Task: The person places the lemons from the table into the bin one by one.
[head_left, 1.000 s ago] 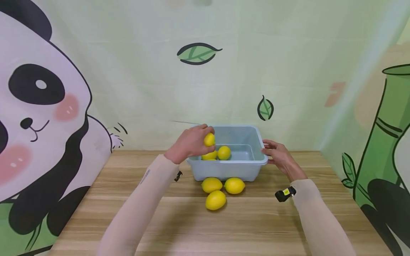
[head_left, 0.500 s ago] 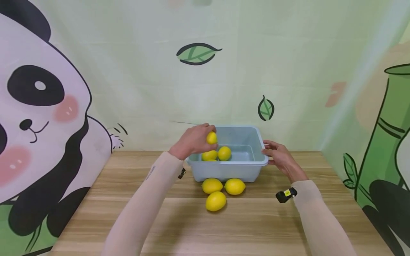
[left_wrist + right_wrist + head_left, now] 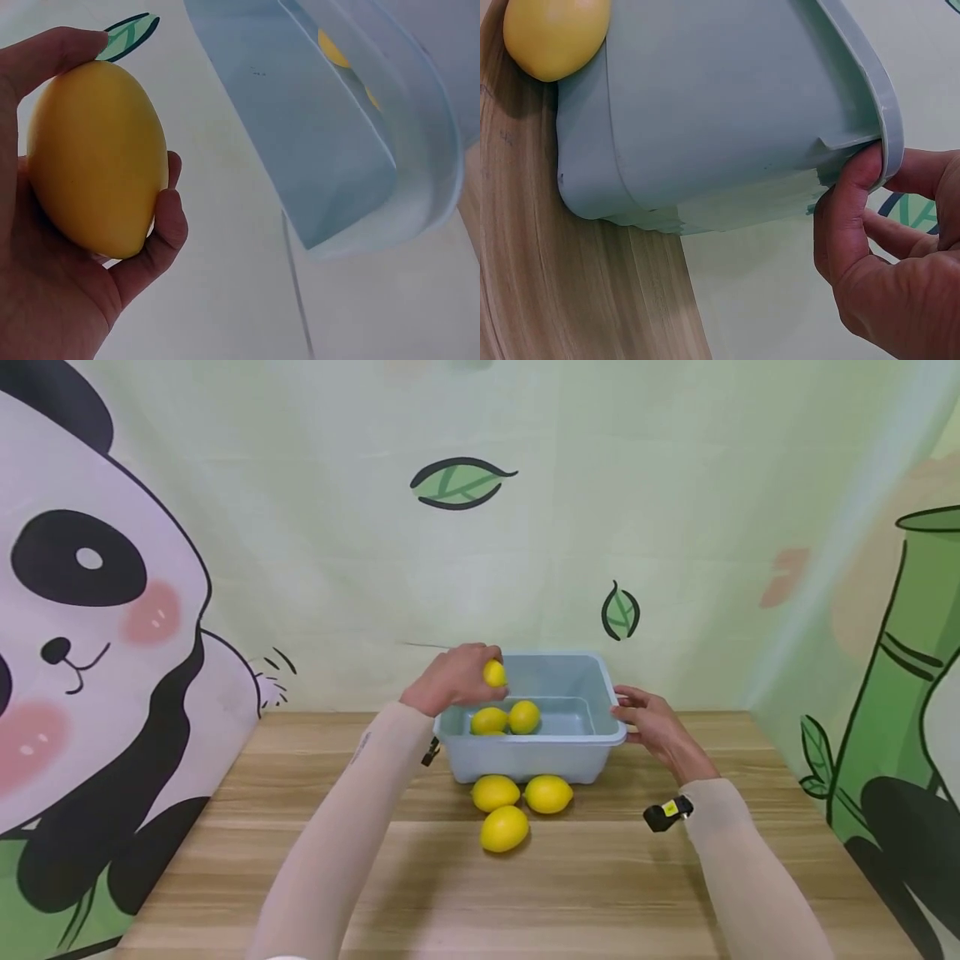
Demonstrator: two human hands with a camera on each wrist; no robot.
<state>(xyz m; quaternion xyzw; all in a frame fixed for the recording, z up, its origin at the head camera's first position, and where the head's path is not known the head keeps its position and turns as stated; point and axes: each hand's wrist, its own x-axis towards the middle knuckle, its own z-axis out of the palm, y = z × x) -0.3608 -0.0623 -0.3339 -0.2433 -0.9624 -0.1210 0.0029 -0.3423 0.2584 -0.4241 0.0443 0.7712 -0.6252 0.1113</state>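
My left hand (image 3: 453, 678) grips a yellow lemon (image 3: 97, 157) above the left end of a light blue plastic basin (image 3: 536, 762). In the left wrist view the fingers and thumb curl round the lemon, apart from the basin. On the other side, my right hand (image 3: 660, 731) pinches the basin's right rim, thumb on one face and fingers on the other, as the right wrist view shows. Inside the basin lie a lemon (image 3: 489, 721) and another lemon (image 3: 524, 717); a sliver of yellow shows below them behind the front rim.
In front of the basin, a left lemon (image 3: 495, 794), a right lemon (image 3: 548, 794) and a nearer lemon (image 3: 505, 829) sit close together on the wooden table (image 3: 600, 885). A cloth backdrop (image 3: 337, 568) with panda and leaf drawings stands right behind the basin.
My left hand has shifted slightly right and up with the lemon in its grip. The right hand keeps its hold on the rim, and the basin and other lemons look unmoved.
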